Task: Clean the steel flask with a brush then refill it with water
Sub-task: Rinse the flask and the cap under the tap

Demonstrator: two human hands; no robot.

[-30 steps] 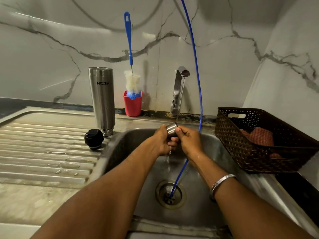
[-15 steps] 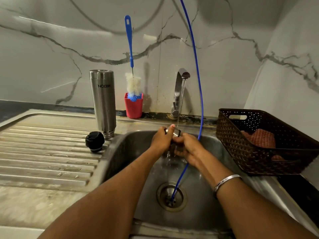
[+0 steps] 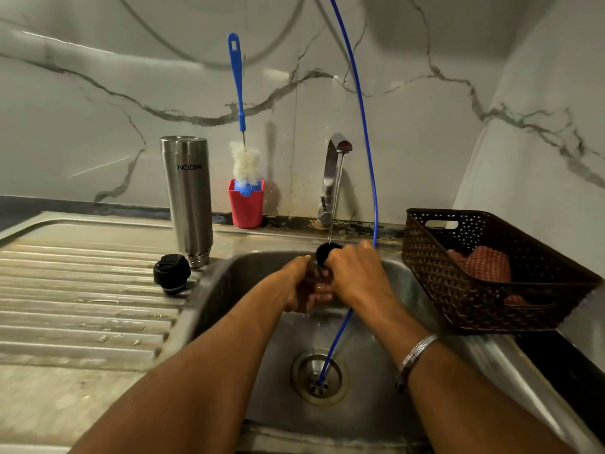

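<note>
Both my hands are over the sink basin [image 3: 409,381], under the thin stream from the tap [image 3: 337,149]. My right hand [image 3: 357,276] is closed around a small dark round part [image 3: 327,252], likely a piece of the flask's closure, though my fingers hide too much to be sure. My left hand [image 3: 299,286] is cupped beside and slightly under it, fingers curled and touching the right hand; whether it pinches anything of its own I cannot tell. The steel flask [image 3: 187,198] is in neither hand. It stands upside down on the draining board [image 3: 82,290] to my left, mouth end down at the sink's edge, well apart from my grip. A black cap [image 3: 172,272] lies just in front of it. The bottle brush [image 3: 244,152] stands bristles down in a red cup [image 3: 246,204] against the wall, just right of the flask and untouched. Judgement on handling: the flask is rigid, smooth and probably wet, so slippery; empty it should be light, and noticeably heavier once refilled. Best hold is a full wrap around mid-body, not the narrow threaded end. The small part is wet and easy to drop toward the open drain [image 3: 319,376]. A blue tube [image 3: 366,152] hangs past my right hand into that drain, so I should keep clear of it. A brown basket [image 3: 484,290] sits to the right.
</note>
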